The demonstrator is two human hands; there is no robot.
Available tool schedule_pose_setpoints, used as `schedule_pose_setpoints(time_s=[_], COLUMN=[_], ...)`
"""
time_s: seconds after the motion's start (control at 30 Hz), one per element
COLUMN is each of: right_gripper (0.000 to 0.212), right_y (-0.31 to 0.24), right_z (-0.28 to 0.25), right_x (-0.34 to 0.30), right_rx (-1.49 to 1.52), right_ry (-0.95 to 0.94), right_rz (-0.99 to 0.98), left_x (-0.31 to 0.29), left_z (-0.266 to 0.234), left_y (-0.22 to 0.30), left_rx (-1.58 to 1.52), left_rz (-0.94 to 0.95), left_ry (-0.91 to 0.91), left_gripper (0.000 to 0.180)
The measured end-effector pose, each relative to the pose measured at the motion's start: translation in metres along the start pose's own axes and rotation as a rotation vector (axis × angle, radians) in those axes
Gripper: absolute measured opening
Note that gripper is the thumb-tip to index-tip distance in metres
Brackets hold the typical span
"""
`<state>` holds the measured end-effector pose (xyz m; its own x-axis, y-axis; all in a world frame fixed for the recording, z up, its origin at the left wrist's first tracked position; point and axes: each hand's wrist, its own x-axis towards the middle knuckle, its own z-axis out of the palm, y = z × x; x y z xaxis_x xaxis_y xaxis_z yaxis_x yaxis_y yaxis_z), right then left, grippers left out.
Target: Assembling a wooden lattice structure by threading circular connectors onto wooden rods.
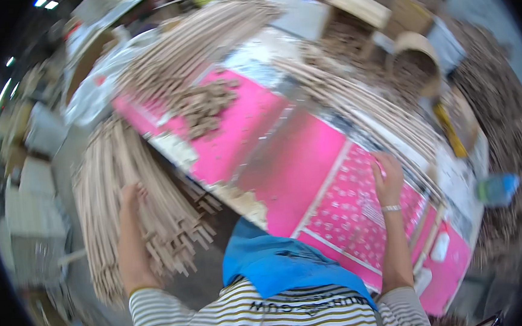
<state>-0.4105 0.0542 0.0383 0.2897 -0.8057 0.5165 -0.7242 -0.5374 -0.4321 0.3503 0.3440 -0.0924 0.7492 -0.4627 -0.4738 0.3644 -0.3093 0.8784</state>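
Observation:
My left hand [132, 195] is over a large bundle of thin wooden strips [103, 204] to the left of the table. Its fingers look curled, but blur hides what, if anything, is in them. My right hand [389, 179], with a band at the wrist, is above the patterned part of the pink tabletop [309, 153]. Its thumb and fingers are apart and I see nothing between them. Close beyond it runs a row of long wooden strips [366, 107]. A pile of short wooden pieces [200, 110] lies on the far left of the tabletop.
Another stack of strips [204, 37] covers the table's far left end. Beyond the table are a round container of wooden pieces [414, 61] and a brown heap [492, 86]. A blue-green bottle [497, 189] is at the right. A white plastic bag [101, 83] is at the left.

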Motion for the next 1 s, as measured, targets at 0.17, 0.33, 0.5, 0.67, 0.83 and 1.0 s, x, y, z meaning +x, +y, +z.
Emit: schedule_pose_setpoints(time_s=[0.17, 0.33, 0.5, 0.67, 0.83, 1.0], right_gripper=[0.03, 0.052, 0.05, 0.041, 0.022, 0.029], right_y=[0.07, 0.104, 0.121, 0.133, 0.164, 0.134], right_z=[-0.024, -0.022, -0.007, 0.013, 0.013, -0.019], right_x=[-0.002, -0.004, -0.006, 0.004, -0.001, 0.008], right_rx=[-0.165, -0.352, -0.482, -0.53, -0.592, -0.329], right_ry=[0.091, -0.056, -0.13, -0.036, -0.081, -0.086], right_rz=[0.108, 0.19, 0.175, 0.061, 0.102, -0.04], left_x=[-0.014, -0.019, -0.061, -0.107, -0.142, -0.265], left_z=[0.082, 0.078, 0.094, 0.107, 0.145, 0.229], left_y=[0.01, 0.008, 0.025, 0.036, 0.036, 0.057], left_rx=[0.34, 1.162, 1.14, 0.899, 0.531, 0.676], left_rz=[0.091, 0.314, 0.49, 0.832, 1.07, 1.259], left_ry=[0.234, 0.319, 0.545, 0.65, 0.529, 0.243], left_gripper=[0.035, 0.052, 0.048, 0.036, 0.036, 0.027])
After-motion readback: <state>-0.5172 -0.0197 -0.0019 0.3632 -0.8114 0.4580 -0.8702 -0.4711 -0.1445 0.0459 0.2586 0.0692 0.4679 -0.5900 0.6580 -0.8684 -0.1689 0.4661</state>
